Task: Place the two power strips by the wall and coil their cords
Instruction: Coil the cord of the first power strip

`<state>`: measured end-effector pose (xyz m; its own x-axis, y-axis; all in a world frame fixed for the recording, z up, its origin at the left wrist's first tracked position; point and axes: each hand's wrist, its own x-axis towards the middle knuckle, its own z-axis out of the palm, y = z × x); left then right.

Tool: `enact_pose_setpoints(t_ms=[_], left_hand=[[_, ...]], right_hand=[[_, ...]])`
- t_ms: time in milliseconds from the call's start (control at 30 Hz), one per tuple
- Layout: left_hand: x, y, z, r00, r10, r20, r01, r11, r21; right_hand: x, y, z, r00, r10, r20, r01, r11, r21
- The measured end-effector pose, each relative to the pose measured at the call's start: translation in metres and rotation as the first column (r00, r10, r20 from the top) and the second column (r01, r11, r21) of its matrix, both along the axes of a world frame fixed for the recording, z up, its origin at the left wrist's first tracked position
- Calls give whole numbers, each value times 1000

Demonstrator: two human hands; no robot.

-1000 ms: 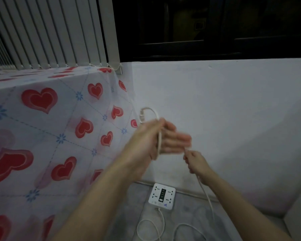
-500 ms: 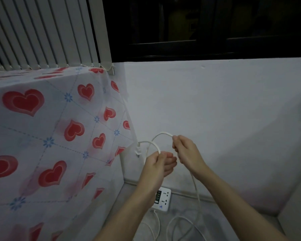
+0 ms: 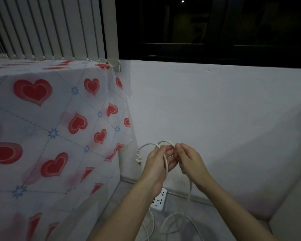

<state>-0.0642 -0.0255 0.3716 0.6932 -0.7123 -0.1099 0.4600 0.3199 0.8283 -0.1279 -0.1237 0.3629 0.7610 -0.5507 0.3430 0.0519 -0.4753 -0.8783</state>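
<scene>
Heart-print cloth (image 3: 56,122): drapes the furniture on your left, reaching the wall (image 3: 215,110). Plug (image 3: 138,158): hangs free just left of your left hand (image 3: 156,164). Cord (image 3: 165,162): white, looped over your left hand, whose fingers are curled around it. Your right hand (image 3: 189,160): fingers pinching the loop's top, touching the left fingertips. Power strip (image 3: 159,200): white, flat on the floor (image 3: 207,216) by the wall, partly hidden by your left wrist. Slack cord lies in loose curves on the floor below your right hand.
</scene>
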Motion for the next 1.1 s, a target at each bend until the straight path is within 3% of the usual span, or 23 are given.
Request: enact_pose_setpoints(t_ms=[100,300,500,633,800,1100], left_hand=[[2,4,-1,999,-47,2,47,998,43],[7,1,2,996,-20,-85,15,998,-60],[14,3,5,997,-33,-64,23,988,-153],[31,10,20,991,5,-137,-40,967,-253],[58,18,58,987,82,-142,-116,961,-252],[97,18,180,974,220,59,-195,939,-284]], right_hand=[[-1,-4,4,1000,-5,-6,6,985,170],[1,16,1,989,131,-66,-132,991,-5],[0,25,-10,971,238,14,-232,932,280],[-7,23,-27,953,302,-21,-277,897,344],[-12,19,-39,947,321,-31,-282,871,402],[-19,5,-43,952,296,-82,-248,898,364]])
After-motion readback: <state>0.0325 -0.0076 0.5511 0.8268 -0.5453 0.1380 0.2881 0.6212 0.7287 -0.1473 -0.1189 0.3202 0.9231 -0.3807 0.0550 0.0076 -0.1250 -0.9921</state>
